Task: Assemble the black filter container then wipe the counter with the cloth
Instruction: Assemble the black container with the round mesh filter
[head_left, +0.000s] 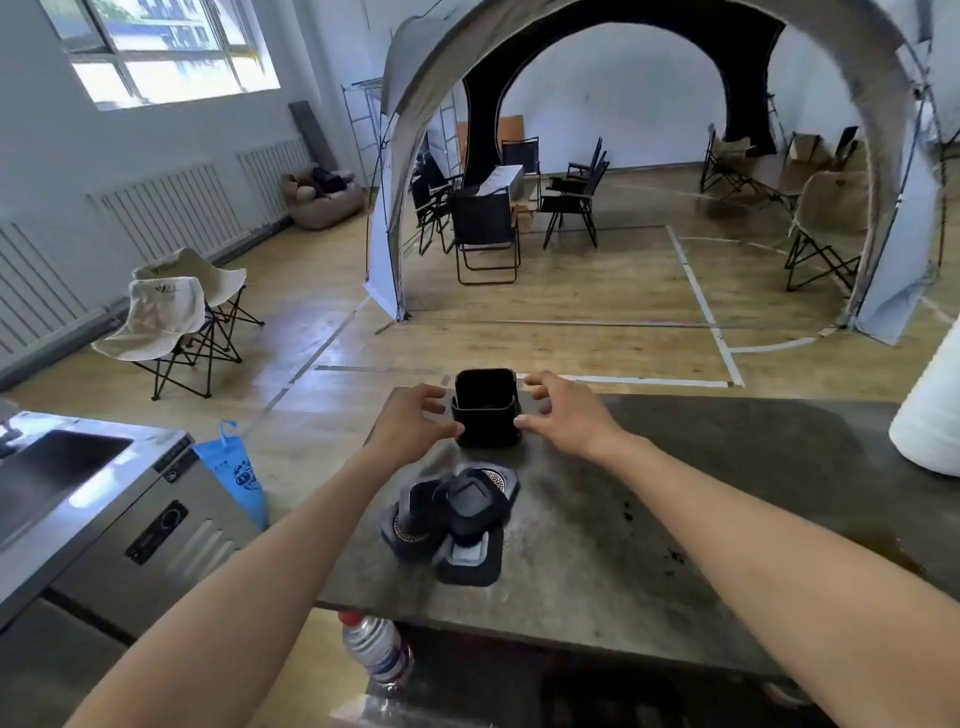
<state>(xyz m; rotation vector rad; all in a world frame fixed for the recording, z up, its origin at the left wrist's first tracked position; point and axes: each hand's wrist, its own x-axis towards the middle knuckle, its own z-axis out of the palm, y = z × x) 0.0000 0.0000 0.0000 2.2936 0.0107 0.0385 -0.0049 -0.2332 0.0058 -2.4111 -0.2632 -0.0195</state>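
Black container (485, 410): it was seen upright and open-topped near the far edge of the counter, at about 12 o'clock from the heap of loose parts. An inner cup appeared to be seated in a wider outer shell, with the cup's rim standing higher.

Left hand (410, 423): it was held at the container's 9 o'clock side, fingers curled and parted. The thumb tip was placed at the lower left corner of the shell, apparently touching; the other fingers were kept just beside the upper wall. A firm grip could not be confirmed.

Right hand (566, 410): it was held at the container's 3 o'clock side in mirrored fashion, fingers loosely spread and bent. The thumb tip was set against the shell's right corner; the index finger was hooked near the rim.

Container relative to the hands: it was bracketed between the two hands, level with the thumbs, the fingertips reaching slightly beyond it.

Loose filter parts (452, 525): black lids and round mesh pieces were piled together at 6 o'clock of the container, near it but apart, untouched by either hand.

Counter (675, 519): a dark, mottled slab, marked with dark specks at 3 o'clock of the pile.

White roll (930, 415): it was stood at the counter's right edge, well apart from the hands.

Plastic bottle (376, 649): it was seen below the counter's near edge, at 6 o'clock of the pile.
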